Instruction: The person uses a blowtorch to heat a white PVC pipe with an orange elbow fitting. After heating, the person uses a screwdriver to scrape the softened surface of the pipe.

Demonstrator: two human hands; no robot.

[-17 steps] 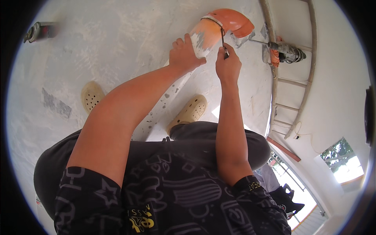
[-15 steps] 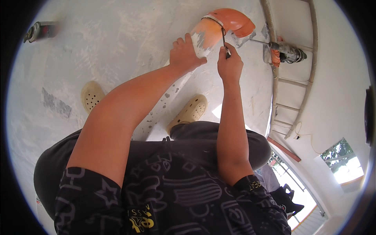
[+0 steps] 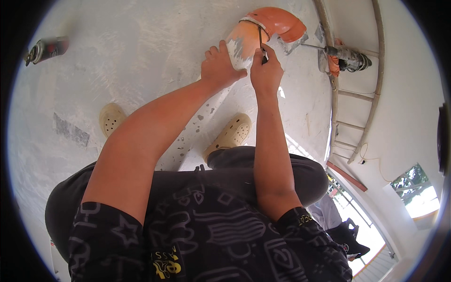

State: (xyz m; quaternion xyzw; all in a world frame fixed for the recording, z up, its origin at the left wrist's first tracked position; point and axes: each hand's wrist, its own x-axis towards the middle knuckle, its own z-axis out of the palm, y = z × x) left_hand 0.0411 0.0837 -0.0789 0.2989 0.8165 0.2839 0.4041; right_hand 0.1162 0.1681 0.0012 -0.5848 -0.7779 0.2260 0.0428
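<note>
My left hand [image 3: 218,68] is wrapped around the lower, paint-smeared part of an orange pipe elbow [image 3: 263,30], fingers curled over its left side and thumb pressed against the front. My right hand [image 3: 266,70] is closed into a loose fist just beside it, pinching a thin dark tool [image 3: 260,42] that stands upright against the pipe; its tip reaches the metal band [image 3: 251,22] that runs around the elbow where the orange bend begins. The two hands nearly touch, thumb to knuckles.

The pipe elbow stands on the white floor [image 3: 141,61] toward its far edge, straight ahead of me, with a patch of grey mortar at its right side. Both of my forearms stretch out to it from the lower edge of the view, over my dark trousers and patterned black shirt.

Below the hands, my two cream clogs rest on the floor: one [image 3: 231,135] under my right wrist, the other [image 3: 111,118] off to the left. A spray can [image 3: 46,48] lies near the far left edge of the floor. To the right of the pipe, a power drill [image 3: 347,56] lies across the rungs of a ladder [image 3: 350,94] that runs along the floor's right edge.
</note>
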